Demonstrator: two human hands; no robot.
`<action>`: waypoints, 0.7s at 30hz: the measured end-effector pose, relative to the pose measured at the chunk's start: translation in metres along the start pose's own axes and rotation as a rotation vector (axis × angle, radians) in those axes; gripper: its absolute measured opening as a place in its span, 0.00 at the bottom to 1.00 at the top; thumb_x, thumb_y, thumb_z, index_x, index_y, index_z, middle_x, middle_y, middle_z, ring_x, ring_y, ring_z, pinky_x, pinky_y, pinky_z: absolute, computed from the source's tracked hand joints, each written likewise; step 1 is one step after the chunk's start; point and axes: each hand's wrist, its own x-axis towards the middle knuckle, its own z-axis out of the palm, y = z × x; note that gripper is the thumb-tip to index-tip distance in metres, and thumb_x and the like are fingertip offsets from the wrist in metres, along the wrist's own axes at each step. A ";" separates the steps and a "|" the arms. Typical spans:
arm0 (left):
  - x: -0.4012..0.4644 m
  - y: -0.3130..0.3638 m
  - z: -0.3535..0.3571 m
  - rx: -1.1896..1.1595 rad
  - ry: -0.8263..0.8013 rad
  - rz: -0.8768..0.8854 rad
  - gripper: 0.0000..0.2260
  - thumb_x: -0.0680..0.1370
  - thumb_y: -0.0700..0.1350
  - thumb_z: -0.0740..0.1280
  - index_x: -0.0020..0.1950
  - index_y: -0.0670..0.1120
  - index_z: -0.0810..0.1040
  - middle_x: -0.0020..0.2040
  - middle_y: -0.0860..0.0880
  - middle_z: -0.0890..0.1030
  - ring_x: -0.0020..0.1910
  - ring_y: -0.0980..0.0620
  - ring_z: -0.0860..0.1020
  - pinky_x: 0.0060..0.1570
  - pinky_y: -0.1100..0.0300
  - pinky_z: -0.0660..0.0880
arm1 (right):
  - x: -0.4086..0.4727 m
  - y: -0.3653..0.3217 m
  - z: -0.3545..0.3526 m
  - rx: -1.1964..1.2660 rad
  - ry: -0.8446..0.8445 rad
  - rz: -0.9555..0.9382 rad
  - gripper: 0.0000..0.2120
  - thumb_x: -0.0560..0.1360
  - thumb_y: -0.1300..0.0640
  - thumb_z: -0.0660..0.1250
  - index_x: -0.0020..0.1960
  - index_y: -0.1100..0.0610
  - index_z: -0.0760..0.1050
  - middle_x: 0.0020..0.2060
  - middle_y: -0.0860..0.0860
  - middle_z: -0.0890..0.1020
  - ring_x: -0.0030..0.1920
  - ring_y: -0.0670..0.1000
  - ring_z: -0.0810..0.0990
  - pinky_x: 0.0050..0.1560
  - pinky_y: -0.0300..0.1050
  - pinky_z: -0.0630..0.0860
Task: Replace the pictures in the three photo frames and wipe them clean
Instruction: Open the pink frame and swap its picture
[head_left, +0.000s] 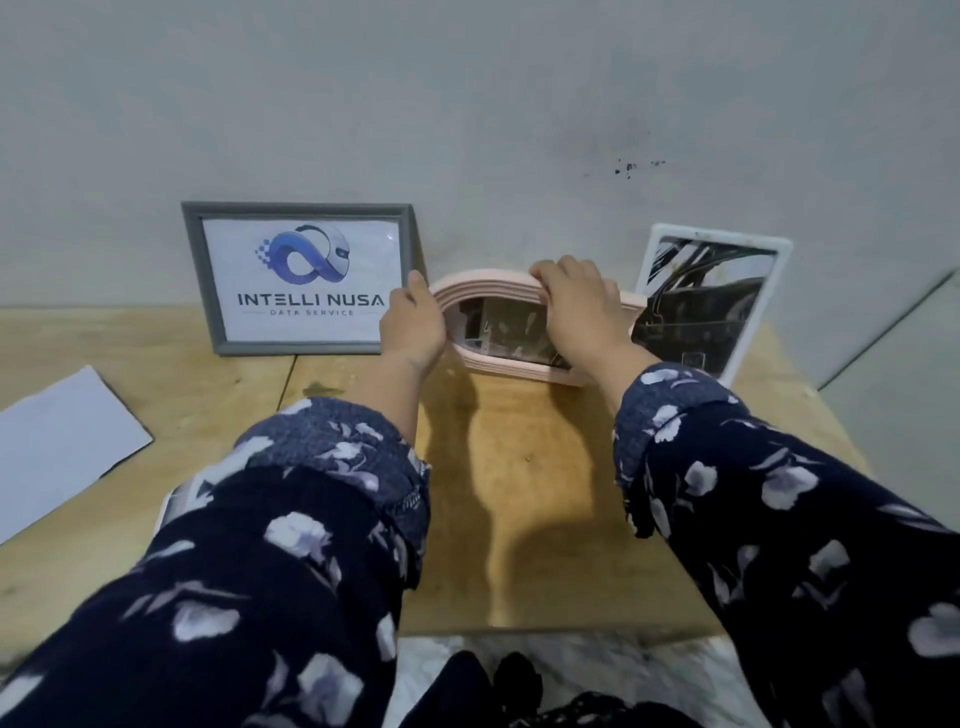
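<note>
Gripping the pink frame (519, 322) upright on the desk (519, 493), left hand (413, 327) curls its fingers around the side, right hand (582, 306) over the top edge.

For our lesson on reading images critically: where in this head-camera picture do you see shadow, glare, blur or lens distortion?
Head view: both arms cast soft shadows on the wooden table; a small glare spot sits at the grey frame's upper right; the pink frame and both hands look slightly blurred; the wide lens bends the table edges.
</note>
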 end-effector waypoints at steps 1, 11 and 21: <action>-0.010 -0.008 -0.004 0.051 -0.013 -0.003 0.28 0.83 0.58 0.43 0.70 0.40 0.68 0.67 0.38 0.72 0.65 0.38 0.71 0.67 0.48 0.66 | -0.015 -0.005 0.001 -0.038 0.002 -0.025 0.20 0.76 0.66 0.58 0.66 0.52 0.70 0.58 0.54 0.75 0.59 0.58 0.71 0.54 0.52 0.66; -0.081 -0.083 -0.028 0.281 -0.164 -0.014 0.25 0.84 0.55 0.45 0.70 0.41 0.69 0.69 0.40 0.72 0.68 0.39 0.69 0.66 0.51 0.64 | -0.156 -0.025 0.030 -0.135 0.004 -0.214 0.12 0.75 0.55 0.65 0.59 0.52 0.75 0.51 0.51 0.79 0.53 0.54 0.75 0.55 0.51 0.71; -0.106 -0.143 -0.022 0.490 -0.300 -0.073 0.20 0.79 0.52 0.58 0.69 0.45 0.71 0.66 0.42 0.74 0.66 0.40 0.70 0.65 0.45 0.69 | -0.214 -0.023 0.070 -0.050 -0.328 -0.126 0.13 0.78 0.57 0.62 0.62 0.52 0.72 0.56 0.51 0.76 0.58 0.54 0.71 0.56 0.47 0.67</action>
